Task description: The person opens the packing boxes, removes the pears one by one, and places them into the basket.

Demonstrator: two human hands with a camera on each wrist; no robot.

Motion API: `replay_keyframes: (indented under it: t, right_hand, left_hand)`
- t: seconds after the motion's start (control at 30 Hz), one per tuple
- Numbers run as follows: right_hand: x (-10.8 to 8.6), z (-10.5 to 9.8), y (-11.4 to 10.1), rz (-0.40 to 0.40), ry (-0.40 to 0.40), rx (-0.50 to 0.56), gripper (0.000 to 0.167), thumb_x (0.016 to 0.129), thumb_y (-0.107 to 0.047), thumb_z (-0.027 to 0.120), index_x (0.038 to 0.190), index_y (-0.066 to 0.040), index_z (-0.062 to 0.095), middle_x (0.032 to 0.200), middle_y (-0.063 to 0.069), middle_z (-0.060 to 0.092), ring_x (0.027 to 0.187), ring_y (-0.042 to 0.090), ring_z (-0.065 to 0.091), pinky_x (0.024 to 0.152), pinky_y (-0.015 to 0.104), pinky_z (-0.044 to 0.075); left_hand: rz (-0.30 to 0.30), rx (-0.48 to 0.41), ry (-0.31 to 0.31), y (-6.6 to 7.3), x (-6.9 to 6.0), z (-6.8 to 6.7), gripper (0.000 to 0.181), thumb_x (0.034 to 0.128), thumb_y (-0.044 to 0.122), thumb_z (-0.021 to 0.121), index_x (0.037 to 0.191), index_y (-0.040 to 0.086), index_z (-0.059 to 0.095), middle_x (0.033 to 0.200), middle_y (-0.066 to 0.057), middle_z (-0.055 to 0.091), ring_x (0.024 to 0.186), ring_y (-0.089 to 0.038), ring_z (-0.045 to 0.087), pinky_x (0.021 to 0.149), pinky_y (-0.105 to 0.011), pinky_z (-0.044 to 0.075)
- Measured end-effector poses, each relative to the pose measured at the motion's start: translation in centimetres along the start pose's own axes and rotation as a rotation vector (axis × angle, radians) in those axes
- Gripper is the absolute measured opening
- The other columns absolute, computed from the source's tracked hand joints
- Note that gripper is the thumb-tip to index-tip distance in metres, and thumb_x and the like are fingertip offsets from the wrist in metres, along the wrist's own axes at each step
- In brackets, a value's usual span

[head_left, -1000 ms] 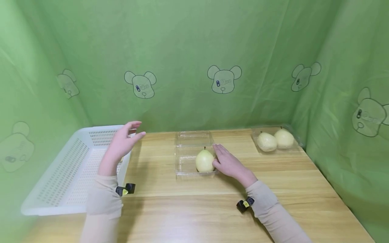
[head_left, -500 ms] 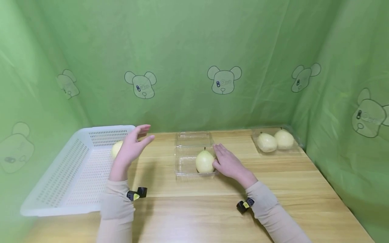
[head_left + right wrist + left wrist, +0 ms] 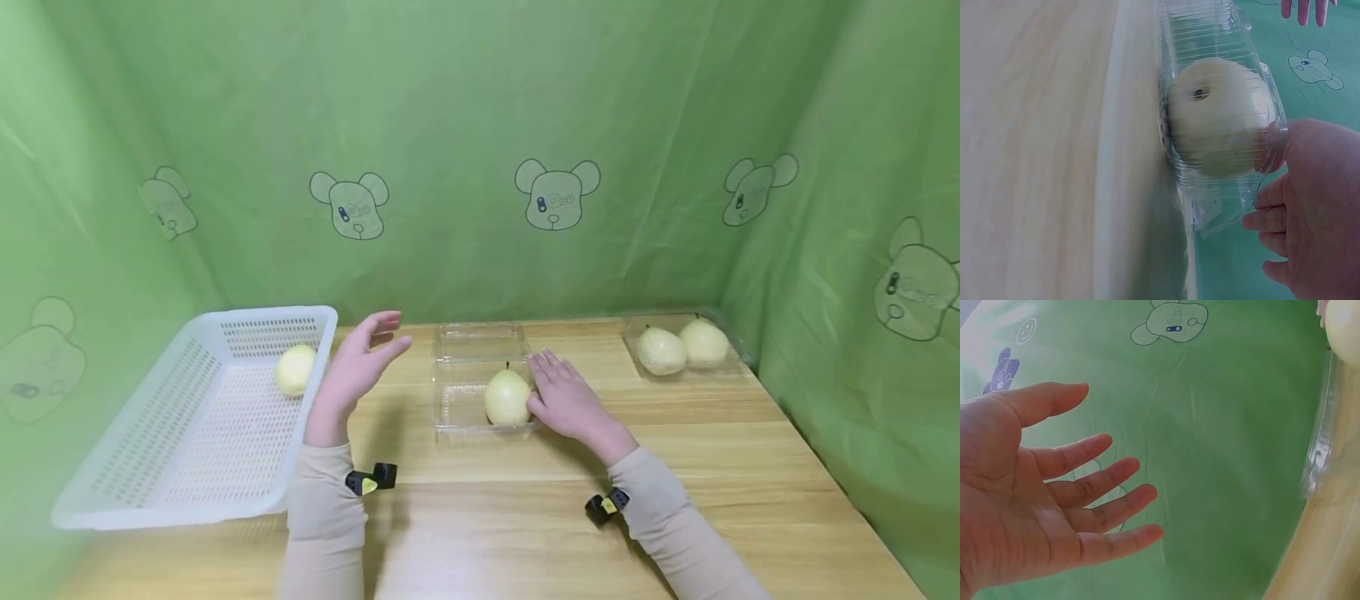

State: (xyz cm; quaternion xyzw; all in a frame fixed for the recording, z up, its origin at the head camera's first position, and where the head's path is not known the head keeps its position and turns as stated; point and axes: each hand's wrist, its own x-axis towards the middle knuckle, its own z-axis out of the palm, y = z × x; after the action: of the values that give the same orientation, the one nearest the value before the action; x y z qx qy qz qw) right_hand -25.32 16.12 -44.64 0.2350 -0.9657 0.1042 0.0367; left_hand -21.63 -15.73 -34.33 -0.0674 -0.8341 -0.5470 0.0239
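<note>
My left hand is raised over the table between the white basket and a clear plastic clamshell box. Its fingers are spread and nothing lies in the palm, as the left wrist view shows. The box stands with its lid tipped back, and a pale yellow pear sits upright in its right half. Along the box's right side rests my right hand, fingers extended. In the right wrist view the thumb shows through the plastic beside the pear, and the other fingers are near the outer wall.
On the left stands the white perforated basket, with one pear against its right wall. Two pears sit in a clear box at the table's back right. Green curtains enclose the back and sides.
My left hand has moved right, out from over the basket, uncovering the pear in it. The right hand, the clamshell box and its pear stay in place.
</note>
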Motion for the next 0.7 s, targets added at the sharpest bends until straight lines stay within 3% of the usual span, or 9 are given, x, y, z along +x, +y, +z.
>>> replay_keyframes:
  t: [0.47, 0.7]
  right_hand:
    - [0.1, 0.1, 0.2, 0.006, 0.008, -0.031, 0.065, 0.097, -0.032, 0.039, 0.15, 0.004, 0.028, 0.158, 0.02, 0.026, 0.148, 0.039, 0.022, 0.123, 0.052, 0.017]
    - [0.1, 0.3, 0.3, 0.003, 0.008, -0.021, 0.065, 0.097, -0.031, 0.04, 0.149, 0.005, 0.028, 0.158, 0.021, 0.026, 0.148, 0.04, 0.021, 0.123, 0.052, 0.019]
  left_hand:
    - [-0.045, -0.06, -0.066, -0.3, 1.2, 3.5, 0.055, 0.094, 0.027, 0.062, 0.143, 0.009, 0.044, 0.145, -0.016, 0.048, 0.133, -0.035, 0.048, 0.111, -0.05, 0.041]
    - [-0.075, -0.076, -0.071, -1.4, 1.9, 5.5, 0.051, 0.0933, 0.025, 0.063, 0.14, 0.009, 0.048, 0.141, -0.016, 0.051, 0.131, -0.035, 0.05, 0.11, -0.049, 0.042]
